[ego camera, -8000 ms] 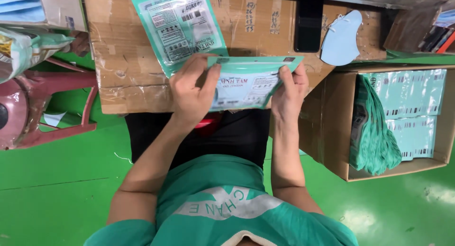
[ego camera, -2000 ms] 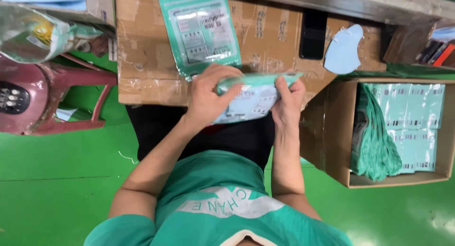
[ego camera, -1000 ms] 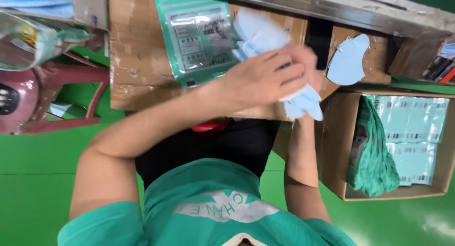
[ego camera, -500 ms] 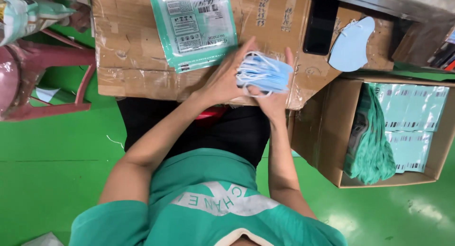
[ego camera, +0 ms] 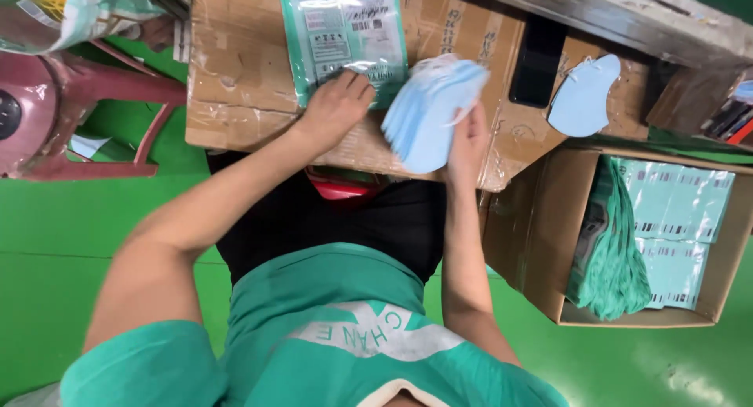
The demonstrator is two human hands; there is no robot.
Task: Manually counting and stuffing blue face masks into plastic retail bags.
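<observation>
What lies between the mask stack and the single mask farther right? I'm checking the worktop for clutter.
In the head view, a black phone lies on the cardboard worktop between the mask stack in the right hand and the single mask.

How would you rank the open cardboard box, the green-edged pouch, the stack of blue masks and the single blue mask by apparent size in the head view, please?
1. open cardboard box
2. green-edged pouch
3. stack of blue masks, in the right hand
4. single blue mask

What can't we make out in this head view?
- Stack of blue face masks: motion-blurred, so the count is unreadable.
- Right hand: its fingers sit behind the stack.
- Left hand: fingertips on the green pouch, whose top the frame edge cuts off.
- Carton of green packs: its depth is hidden.
</observation>
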